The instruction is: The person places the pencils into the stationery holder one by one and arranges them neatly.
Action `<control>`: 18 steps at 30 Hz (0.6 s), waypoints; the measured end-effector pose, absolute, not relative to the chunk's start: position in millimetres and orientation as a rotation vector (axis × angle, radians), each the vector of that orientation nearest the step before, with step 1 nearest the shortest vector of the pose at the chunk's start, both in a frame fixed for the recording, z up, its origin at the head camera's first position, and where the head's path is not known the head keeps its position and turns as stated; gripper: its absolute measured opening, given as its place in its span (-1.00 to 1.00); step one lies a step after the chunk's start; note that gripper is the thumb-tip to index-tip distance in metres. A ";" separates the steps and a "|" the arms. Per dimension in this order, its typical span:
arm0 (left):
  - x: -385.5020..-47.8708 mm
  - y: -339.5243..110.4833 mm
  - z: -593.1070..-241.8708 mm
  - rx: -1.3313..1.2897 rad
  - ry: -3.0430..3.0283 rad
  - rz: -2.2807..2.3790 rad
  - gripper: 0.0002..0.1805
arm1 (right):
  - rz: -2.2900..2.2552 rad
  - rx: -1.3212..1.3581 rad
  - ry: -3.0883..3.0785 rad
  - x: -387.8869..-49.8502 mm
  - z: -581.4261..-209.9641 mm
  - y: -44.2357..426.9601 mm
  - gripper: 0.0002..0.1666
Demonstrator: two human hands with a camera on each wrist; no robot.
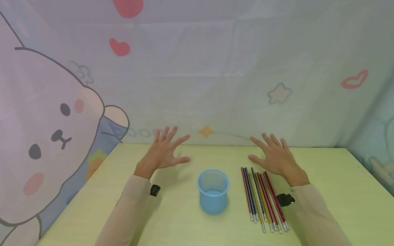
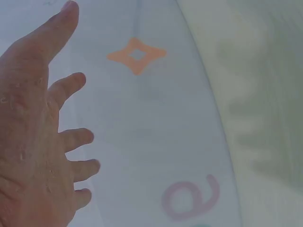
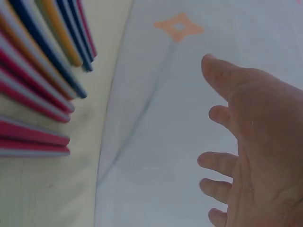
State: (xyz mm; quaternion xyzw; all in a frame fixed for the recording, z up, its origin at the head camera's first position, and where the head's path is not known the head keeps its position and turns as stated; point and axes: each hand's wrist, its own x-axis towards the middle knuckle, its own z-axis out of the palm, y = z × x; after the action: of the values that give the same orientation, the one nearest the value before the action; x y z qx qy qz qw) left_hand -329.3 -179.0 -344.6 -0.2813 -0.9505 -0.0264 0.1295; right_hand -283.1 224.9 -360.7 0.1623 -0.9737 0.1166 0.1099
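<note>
In the head view, a blue plastic cup [image 1: 213, 203] stands upright on the table between the two forearms, and no pencils show inside it. To its right lies a loose row of several pencils [image 1: 267, 201], red, dark blue and yellow, their eraser ends toward me. My left hand [image 1: 161, 152] hovers behind and left of the cup with fingers spread, holding nothing. Spread likewise, my right hand [image 1: 277, 157] hangs over the table near the pencils' far ends, touching none. In the right wrist view, the pencils [image 3: 38, 71] appear beside the right hand [image 3: 265, 137].
The pale yellow table [image 1: 184, 225] reaches back to a printed cloth [image 1: 197, 68] with hearts, a star and a large bear face. Each wrist wears a small black device [image 1: 155, 190]; the right one's black device [image 1: 285, 200] overlaps the pencils in the head view.
</note>
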 end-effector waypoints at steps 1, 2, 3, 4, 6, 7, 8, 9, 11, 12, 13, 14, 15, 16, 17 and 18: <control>-328.2 -178.4 -343.5 -0.826 -2.763 -0.088 -0.09 | 0.350 0.495 -2.854 -282.6 -359.9 223.5 -0.16; -327.2 -177.8 -342.5 -0.834 -2.767 -0.098 -0.09 | 0.360 0.515 -2.845 -282.1 -359.2 222.0 -0.18; -326.1 -177.3 -341.3 -0.843 -2.773 -0.109 -0.10 | 0.372 0.537 -2.836 -281.6 -358.5 220.4 -0.19; -324.9 -176.7 -340.1 -0.852 -2.780 -0.116 -0.10 | 0.385 0.559 -2.825 -281.4 -358.0 218.8 -0.21; -322.4 -175.0 -337.1 -0.877 -2.798 -0.135 -0.10 | 0.403 0.598 -2.806 -281.0 -357.4 215.6 -0.23; -320.9 -173.9 -335.4 -0.893 -2.807 -0.149 -0.10 | 0.418 0.614 -2.803 -280.8 -357.4 213.9 -0.23; -319.3 -172.7 -333.7 -0.910 -2.819 -0.160 -0.11 | 0.430 0.627 -2.804 -280.6 -357.7 212.1 -0.24; -317.4 -171.4 -331.9 -0.929 -2.832 -0.176 -0.11 | 0.441 0.639 -2.811 -280.5 -358.2 210.5 -0.24; -313.5 -168.4 -328.7 -0.971 -2.857 -0.202 -0.12 | 0.468 0.653 -2.833 -280.4 -359.8 207.6 -0.24; -311.7 -166.8 -327.4 -0.995 -2.865 -0.211 -0.12 | 0.482 0.658 -2.849 -280.2 -360.7 206.2 -0.24; -310.2 -165.1 -326.2 -1.021 -2.872 -0.217 -0.13 | 0.496 0.662 -2.865 -280.0 -361.9 205.2 -0.24; -308.9 -163.4 -325.2 -1.043 -2.878 -0.223 -0.14 | 0.502 0.670 -2.878 -280.2 -363.2 204.4 -0.24; -307.8 -161.8 -324.4 -1.066 -2.881 -0.232 -0.16 | 0.512 0.680 -2.890 -280.2 -364.2 203.5 -0.24; -307.1 -160.2 -323.7 -1.088 -2.879 -0.237 -0.17 | 0.521 0.688 -2.899 -280.2 -365.1 202.8 -0.25; -306.5 -158.6 -323.1 -1.109 -2.876 -0.242 -0.19 | 0.526 0.700 -2.905 -280.5 -366.1 202.3 -0.25; -306.1 -157.0 -322.6 -1.131 -2.870 -0.243 -0.20 | 0.533 0.710 -2.912 -280.8 -366.9 201.8 -0.26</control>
State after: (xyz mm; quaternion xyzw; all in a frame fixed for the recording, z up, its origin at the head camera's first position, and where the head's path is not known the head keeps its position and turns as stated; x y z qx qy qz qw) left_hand -306.1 -157.0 -322.6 -0.3652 -0.9273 -0.0783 0.0235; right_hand -280.8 201.8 -366.9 0.2328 -0.9555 0.1748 0.0486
